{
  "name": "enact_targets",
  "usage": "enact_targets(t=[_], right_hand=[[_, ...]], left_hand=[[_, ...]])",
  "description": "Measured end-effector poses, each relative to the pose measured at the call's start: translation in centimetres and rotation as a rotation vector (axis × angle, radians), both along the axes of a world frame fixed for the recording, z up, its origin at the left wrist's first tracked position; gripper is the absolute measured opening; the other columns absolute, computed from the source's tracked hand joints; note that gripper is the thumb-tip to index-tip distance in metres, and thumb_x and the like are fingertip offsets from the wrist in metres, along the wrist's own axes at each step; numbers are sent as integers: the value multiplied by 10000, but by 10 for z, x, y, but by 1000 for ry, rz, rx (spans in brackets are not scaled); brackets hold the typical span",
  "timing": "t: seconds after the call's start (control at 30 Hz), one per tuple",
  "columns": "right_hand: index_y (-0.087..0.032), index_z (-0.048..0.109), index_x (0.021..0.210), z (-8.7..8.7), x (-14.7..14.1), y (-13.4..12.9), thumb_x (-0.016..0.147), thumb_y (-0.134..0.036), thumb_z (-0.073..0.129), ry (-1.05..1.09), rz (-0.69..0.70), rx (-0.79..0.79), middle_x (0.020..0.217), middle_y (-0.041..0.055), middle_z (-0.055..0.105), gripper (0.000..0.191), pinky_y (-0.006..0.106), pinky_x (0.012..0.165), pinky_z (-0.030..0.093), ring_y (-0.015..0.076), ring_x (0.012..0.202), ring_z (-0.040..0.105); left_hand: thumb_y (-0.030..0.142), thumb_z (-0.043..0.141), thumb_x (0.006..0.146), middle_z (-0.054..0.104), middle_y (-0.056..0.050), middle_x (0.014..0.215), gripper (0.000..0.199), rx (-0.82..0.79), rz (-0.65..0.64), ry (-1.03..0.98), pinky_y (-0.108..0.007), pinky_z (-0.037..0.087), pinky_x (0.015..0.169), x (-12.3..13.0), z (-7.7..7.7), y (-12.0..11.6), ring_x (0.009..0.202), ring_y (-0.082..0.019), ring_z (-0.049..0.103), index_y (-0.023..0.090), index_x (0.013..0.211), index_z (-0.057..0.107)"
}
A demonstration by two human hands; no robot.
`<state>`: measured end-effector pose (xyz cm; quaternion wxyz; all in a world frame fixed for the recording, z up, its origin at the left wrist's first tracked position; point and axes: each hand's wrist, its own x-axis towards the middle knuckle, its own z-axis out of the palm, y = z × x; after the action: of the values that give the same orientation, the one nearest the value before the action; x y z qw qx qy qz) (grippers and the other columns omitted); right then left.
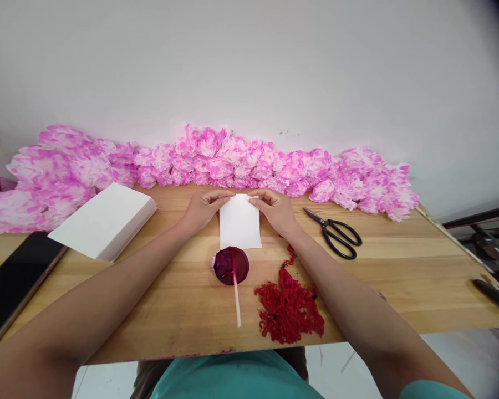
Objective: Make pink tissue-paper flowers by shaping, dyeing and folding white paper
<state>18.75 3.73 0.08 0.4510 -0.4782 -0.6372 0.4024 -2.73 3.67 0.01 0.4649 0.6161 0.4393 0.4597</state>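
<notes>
A small white paper sheet (240, 224) hangs between my hands above the wooden table. My left hand (205, 208) pinches its top left corner, and my right hand (274, 209) pinches the top right one. Just below the sheet's lower edge sits a small round dish of dark magenta dye (241, 266), with a thin wooden stick (237, 302) resting in it and its pale end pointing toward me. A tangle of red yarn (290, 310) lies to the right of the dish, by my right forearm.
A thick stack of white paper (103, 221) lies on the left, beside a black phone-like slab (19, 282). Black-handled scissors (336, 233) are on the right. Pink and white crumpled paper puffs (228, 158) line the wall. A black-handled tool (494, 293) is at the far right.
</notes>
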Motion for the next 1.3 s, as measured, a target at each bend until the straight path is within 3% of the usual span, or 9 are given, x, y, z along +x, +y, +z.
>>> enact_targets(t=[0.43, 0.63, 1.03, 1.17, 1.3], right_hand=[[-203, 748, 923, 1, 0, 0, 730, -389, 720, 39, -30, -30, 794, 5, 677, 269, 259, 642, 411, 129, 695, 552], [-204, 753, 947, 0, 1, 1, 743, -398, 708, 1, -42, -22, 793, 6, 689, 285, 268, 649, 426, 133, 684, 563], [-195, 736, 868, 3, -1, -1, 764, -367, 672, -97, -52, -21, 818, 6, 714, 211, 264, 642, 410, 143, 707, 574], [-191, 708, 853, 0, 0, 1, 822, -334, 611, -186, -9, 43, 813, 6, 694, 175, 272, 657, 409, 143, 704, 565], [-182, 677, 829, -1, 3, 4, 846, -262, 577, -326, 22, 239, 960, 47, 681, 130, 291, 765, 431, 169, 863, 594]], left_hand=[[369, 630, 826, 759, -57, 1025, 258, 26, 12, 16, -330, 510, 864, 1, -1, 1, 948, -199, 663, 185, 954, 759], [328, 686, 769, 761, -56, 1049, 252, -27, 24, 28, -342, 513, 886, 1, 3, -1, 982, -219, 664, 185, 960, 767], [352, 681, 754, 754, -54, 929, 223, -12, 90, 133, -302, 487, 774, 2, -4, 5, 852, -191, 646, 170, 866, 745], [350, 637, 783, 711, -27, 800, 197, 25, 87, 237, -272, 434, 682, 2, -4, 7, 734, -158, 587, 169, 806, 711], [323, 593, 813, 654, -21, 773, 172, 181, 44, 336, -276, 419, 687, 0, -4, 10, 718, -149, 546, 175, 786, 675]])
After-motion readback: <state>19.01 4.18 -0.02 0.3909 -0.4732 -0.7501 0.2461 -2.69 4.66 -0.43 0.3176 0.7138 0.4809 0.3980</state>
